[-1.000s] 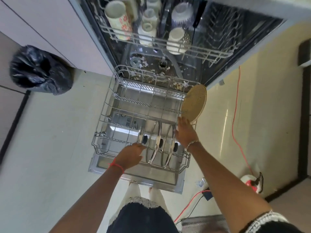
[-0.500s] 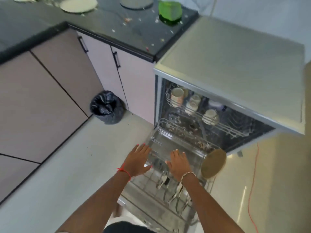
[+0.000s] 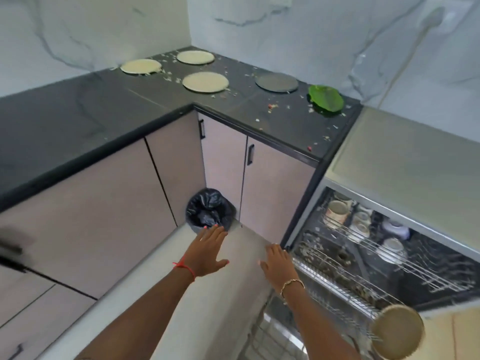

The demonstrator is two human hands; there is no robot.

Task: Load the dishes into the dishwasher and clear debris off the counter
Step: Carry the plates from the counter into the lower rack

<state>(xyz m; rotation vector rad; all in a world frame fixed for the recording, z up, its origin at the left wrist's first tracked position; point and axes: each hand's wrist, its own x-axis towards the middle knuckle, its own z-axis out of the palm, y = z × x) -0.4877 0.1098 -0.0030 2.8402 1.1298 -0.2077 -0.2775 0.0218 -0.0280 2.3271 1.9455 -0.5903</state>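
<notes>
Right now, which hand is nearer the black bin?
Left. The left hand hovers, fingertips at the near rim of the black bin in this view; the right hand is farther right, beside the dishwasher rack.

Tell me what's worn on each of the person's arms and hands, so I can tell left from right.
Left hand: a red thread bracelet at the wrist and pink-painted nails on the fingers. Right hand: a gold chain bracelet at the wrist. Both forearms are bare, with no sleeves or gloves in view.

Pale cabinets [image 3: 275,193], marbled wall [image 3: 285,29]
</notes>
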